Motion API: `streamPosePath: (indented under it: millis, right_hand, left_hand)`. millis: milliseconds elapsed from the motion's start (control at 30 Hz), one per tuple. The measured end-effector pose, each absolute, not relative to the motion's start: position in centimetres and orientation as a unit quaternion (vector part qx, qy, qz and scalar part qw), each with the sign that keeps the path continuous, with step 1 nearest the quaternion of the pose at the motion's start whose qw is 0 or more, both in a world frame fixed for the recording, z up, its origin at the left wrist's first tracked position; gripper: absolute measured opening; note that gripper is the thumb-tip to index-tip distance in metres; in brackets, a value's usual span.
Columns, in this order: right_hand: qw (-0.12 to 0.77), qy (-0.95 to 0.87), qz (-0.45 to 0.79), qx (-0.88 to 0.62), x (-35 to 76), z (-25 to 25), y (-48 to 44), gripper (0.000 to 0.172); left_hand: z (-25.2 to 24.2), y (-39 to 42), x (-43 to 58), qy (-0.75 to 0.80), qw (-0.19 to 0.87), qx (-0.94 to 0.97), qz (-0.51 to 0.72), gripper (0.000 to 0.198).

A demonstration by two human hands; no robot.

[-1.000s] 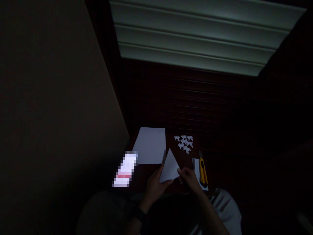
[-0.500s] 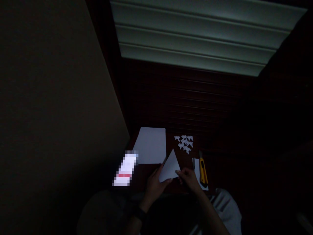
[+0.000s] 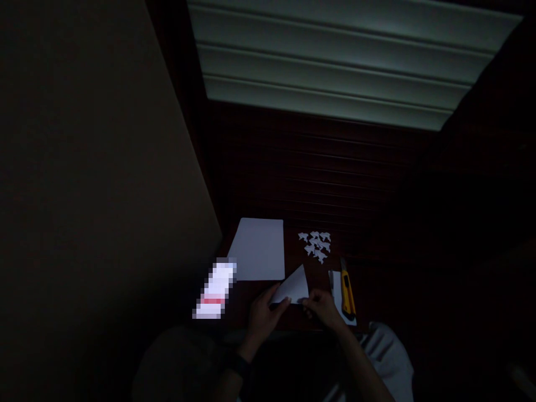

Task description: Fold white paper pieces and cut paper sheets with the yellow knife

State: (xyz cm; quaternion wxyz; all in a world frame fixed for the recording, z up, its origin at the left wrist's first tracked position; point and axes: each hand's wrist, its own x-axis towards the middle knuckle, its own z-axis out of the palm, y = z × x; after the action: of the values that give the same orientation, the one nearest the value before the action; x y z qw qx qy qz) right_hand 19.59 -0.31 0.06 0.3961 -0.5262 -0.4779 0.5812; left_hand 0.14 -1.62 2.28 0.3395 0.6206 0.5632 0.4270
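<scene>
A folded piece of white paper [image 3: 293,286], roughly triangular, is held between my two hands over the dark table. My left hand [image 3: 264,312] grips its left and lower edge, thumb along the bottom. My right hand [image 3: 320,306] pinches the lower right corner with thumb and fingertips. Just beyond lies a larger stack or sheet of white paper [image 3: 259,248]. Several small folded paper shapes [image 3: 317,243] sit in a cluster past my right hand. To the right, a yellow utility knife [image 3: 347,293] rests on a narrow white paper strip [image 3: 337,286].
A lit, blurred-out screen [image 3: 215,289] leans at the table's left edge. A wall [image 3: 104,167] rises close on the left. Dark slatted panelling [image 3: 318,167] stands behind the table, with pale slats [image 3: 335,61] above. The room is dim.
The paper's upright point has dropped lower and shifted right, so the piece looks shorter. My left thumb has moved slightly left along its bottom edge. Everything else looks the same.
</scene>
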Motion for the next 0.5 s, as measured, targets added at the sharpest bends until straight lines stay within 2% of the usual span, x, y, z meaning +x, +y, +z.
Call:
streamPosePath:
  millis: [500]
  right_hand:
    - [0.381,-0.48,0.595,-0.52,19.8,0.96,-0.49,0.024]
  left_hand:
    - [2.69,-1.68,0.05,0.57,0.363,0.602,0.425,0.042]
